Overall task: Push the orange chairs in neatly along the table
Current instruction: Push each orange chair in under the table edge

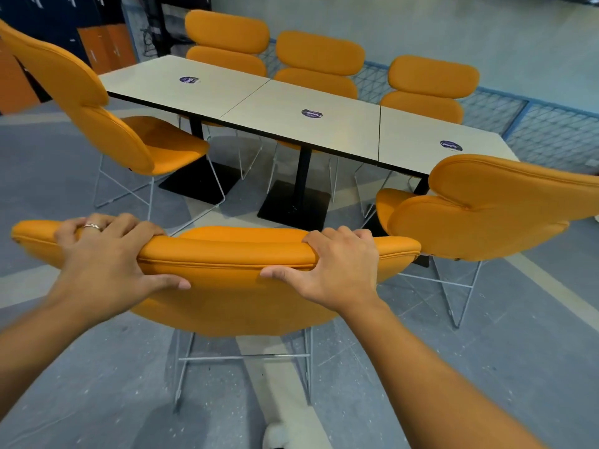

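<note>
1. Head view, step in hand: the middle chair (227, 296) on the near side is gripped by its backrest. It is judged ready to be pushed in, and it stands well apart from the tabletop (340, 124).
2. Beyond and left of the left hand: the left chair (107, 124) stands pulled out and turned at an angle. Its seat sits outside the tabletop edge.
3. Left hand (103, 260): clamped on the left part of the top backrest pad. The fingers curl over the front and the thumb lies along the rear face. A ring (92, 226) is on one finger.
4. Right hand (340, 267): clamped on the right part of the same pad in a mirrored grip.
5. Right of the right hand: the right chair (486, 215) is turned askew, with its backrest just beside the held one.
6. Far beyond both hands: three far chairs (319, 56) stand close against the opposite tabletop edge, apparently already in line.
7. Next move, as a judgement:
   - Apply even forward pressure from both hands, keeping the backrest square to the tabletop edge.
   - Guide the seat between the black pedestals (299, 186).
   - The neighbouring backrest on the right could snag.
   - The two angled chairs will then need straightening.
8. Containers: none are visible. Three round stickers (311, 113) are on the tabletop.
</note>
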`<state>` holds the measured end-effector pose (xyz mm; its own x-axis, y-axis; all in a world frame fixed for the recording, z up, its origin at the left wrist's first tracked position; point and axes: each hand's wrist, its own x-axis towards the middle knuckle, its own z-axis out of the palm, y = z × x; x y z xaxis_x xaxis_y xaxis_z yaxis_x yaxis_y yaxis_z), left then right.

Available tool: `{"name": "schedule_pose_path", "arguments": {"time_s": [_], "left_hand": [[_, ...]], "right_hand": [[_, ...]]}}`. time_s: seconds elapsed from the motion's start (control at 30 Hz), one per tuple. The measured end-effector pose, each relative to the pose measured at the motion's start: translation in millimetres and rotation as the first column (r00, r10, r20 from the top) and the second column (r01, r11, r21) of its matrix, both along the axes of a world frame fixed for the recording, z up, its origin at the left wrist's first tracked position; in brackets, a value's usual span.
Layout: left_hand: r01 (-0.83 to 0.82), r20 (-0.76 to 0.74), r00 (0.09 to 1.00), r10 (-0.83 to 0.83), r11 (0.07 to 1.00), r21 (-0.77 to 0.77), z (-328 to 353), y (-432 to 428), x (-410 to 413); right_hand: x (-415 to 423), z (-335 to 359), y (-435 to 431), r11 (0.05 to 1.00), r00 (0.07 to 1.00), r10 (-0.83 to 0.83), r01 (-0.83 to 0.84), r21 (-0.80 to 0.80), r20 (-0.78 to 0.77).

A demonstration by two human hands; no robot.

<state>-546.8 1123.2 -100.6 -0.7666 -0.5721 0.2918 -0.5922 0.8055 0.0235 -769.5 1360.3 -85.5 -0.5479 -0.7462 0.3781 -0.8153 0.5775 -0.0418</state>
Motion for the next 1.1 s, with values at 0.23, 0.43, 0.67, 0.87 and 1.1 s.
{"name": "schedule_pose_path", "arguments": {"time_s": [0.23,0.43,0.67,0.87,1.1], "left_hand": [[-0.007,-0.030,1.000,0.006,0.999,-0.034,12.5,-19.9,-27.5],[0.027,-0.039,0.999,-0.028,0.999,-0.029,14.5,-54.7,-59.4],[0.088,-0.021,0.996,-0.089,0.996,-0.020,11.7,-117.1,-99.1],[0.122,-0.012,0.992,-0.122,0.992,0.014,12.8,-156.7,-129.0],[0.176,-0.014,0.984,-0.176,0.984,-0.012,12.8,-184.9,-140.0]], "right_hand": [[-22.7,0.4,-31.6,1.000,0.999,-0.008,0.007,-0.021,-0.031],[-51.4,-1.8,-64.6,0.998,0.998,-0.032,0.029,-0.059,-0.046],[-84.3,-7.3,-113.5,0.993,0.997,-0.058,0.053,-0.108,-0.049],[-102.2,-11.2,-147.6,0.985,0.993,-0.105,0.097,-0.142,-0.049],[-106.4,-10.6,-168.0,0.978,0.990,-0.132,0.123,-0.169,-0.044]]}}
